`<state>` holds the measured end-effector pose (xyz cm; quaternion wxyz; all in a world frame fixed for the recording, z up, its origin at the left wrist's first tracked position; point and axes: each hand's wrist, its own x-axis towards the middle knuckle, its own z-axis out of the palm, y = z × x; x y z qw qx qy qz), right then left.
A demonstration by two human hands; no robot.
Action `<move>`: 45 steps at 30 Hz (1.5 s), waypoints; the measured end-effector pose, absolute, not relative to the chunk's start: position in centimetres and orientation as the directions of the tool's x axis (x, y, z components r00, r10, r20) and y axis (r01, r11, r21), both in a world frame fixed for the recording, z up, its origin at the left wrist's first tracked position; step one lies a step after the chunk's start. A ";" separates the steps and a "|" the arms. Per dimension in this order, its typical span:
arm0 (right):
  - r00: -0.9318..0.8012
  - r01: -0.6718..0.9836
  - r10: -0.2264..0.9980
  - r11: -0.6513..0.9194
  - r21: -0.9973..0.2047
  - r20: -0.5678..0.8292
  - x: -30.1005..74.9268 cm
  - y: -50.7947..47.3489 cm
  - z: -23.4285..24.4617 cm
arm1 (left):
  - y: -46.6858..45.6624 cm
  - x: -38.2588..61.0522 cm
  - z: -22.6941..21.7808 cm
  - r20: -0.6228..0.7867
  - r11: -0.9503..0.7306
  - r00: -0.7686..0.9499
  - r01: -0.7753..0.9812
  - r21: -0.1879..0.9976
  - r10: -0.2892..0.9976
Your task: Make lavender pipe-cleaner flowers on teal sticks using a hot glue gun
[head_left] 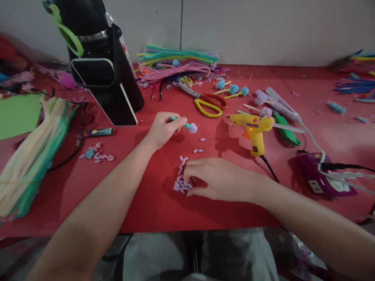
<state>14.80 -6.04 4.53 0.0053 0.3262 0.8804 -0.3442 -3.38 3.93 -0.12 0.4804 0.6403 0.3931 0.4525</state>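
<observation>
My left hand [166,128] pinches the green stem of a small pipe-cleaner flower [192,128] between thumb and fingers. The flower's fluffy lilac head points to the right, clear of the fingertips. Lower down, my right hand [215,178] reaches over a little heap of short lilac pipe-cleaner pieces [180,185]. Its fingers are curled downward, with a gap between thumb and forefinger, and the tips touch the edge of the heap. A few loose lilac pieces [198,151] lie between the two hands.
A yellow glue gun [254,130] stands right of my hands, its cable running to a purple power box [322,175]. Scissors [208,103], blue flowers [233,89] and pipe-cleaner bundles [178,58] lie behind. A tall black bottle [102,66] and a pale-green bundle [32,156] are left.
</observation>
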 end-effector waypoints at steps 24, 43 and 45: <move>-0.703 0.404 0.711 0.380 -0.832 -0.016 18.2 -4.3 3.3 | 3.6 -3.5 0.4 0.155 -0.196 0.276 0.128 0.972 0.949; -0.446 0.355 0.871 0.384 -0.852 0.207 18.9 -2.9 2.2 | 4.0 -3.7 0.1 0.146 -0.190 0.281 0.139 0.972 0.949; -0.427 0.361 0.879 0.381 -0.851 0.212 18.9 -3.0 2.1 | 3.9 -3.7 0.1 0.140 -0.186 0.280 0.145 0.972 0.950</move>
